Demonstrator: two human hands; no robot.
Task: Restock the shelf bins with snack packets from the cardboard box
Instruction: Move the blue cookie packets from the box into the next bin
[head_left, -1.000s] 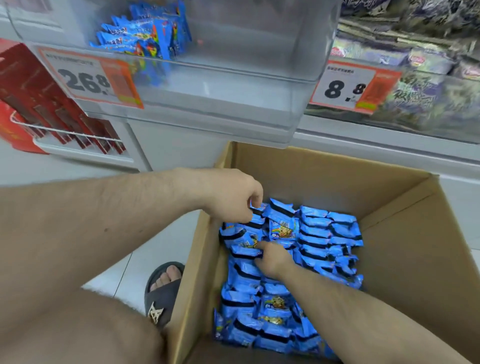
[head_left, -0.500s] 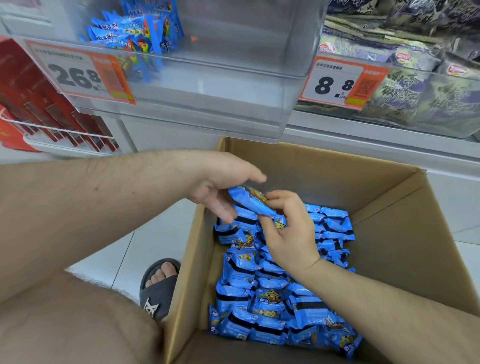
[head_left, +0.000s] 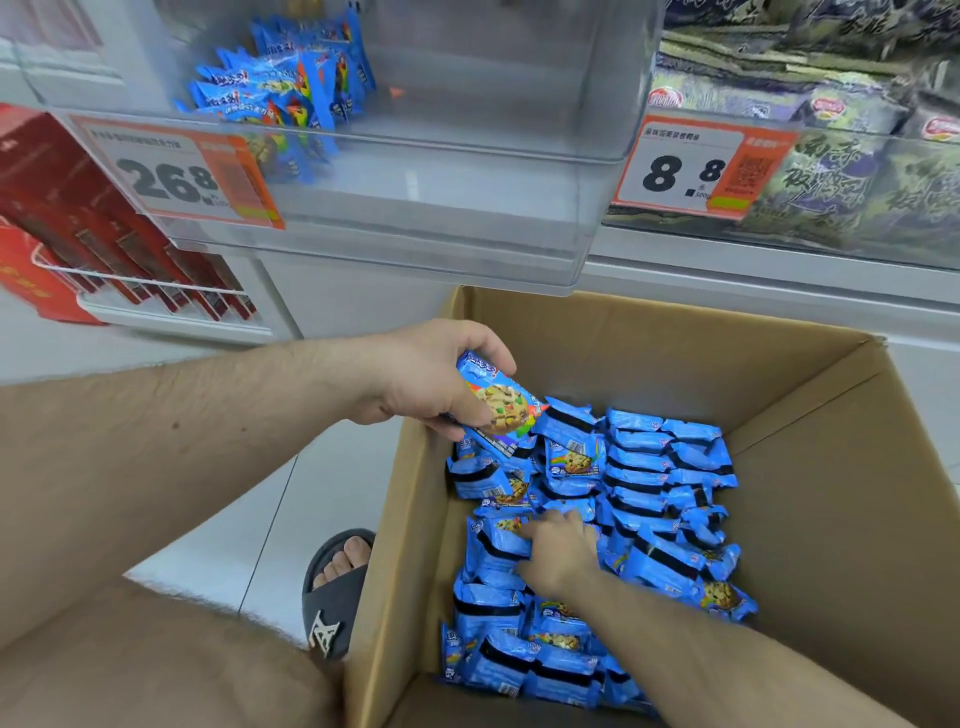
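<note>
Left hand (head_left: 415, 379) fingers gripping blue packet (head_left: 498, 397); right hand (head_left: 558, 556) fingers grasping boxed packets (head_left: 660, 467)

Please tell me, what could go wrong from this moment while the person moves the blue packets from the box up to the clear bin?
1. The left hand grips one packet by its end only; it might slip on the way up to the bin.
2. The right hand is digging into the loose packets in the box; a hasty grab could crush the cookies inside.
3. A dropped packet may land by the sandaled foot beside the box.
</note>
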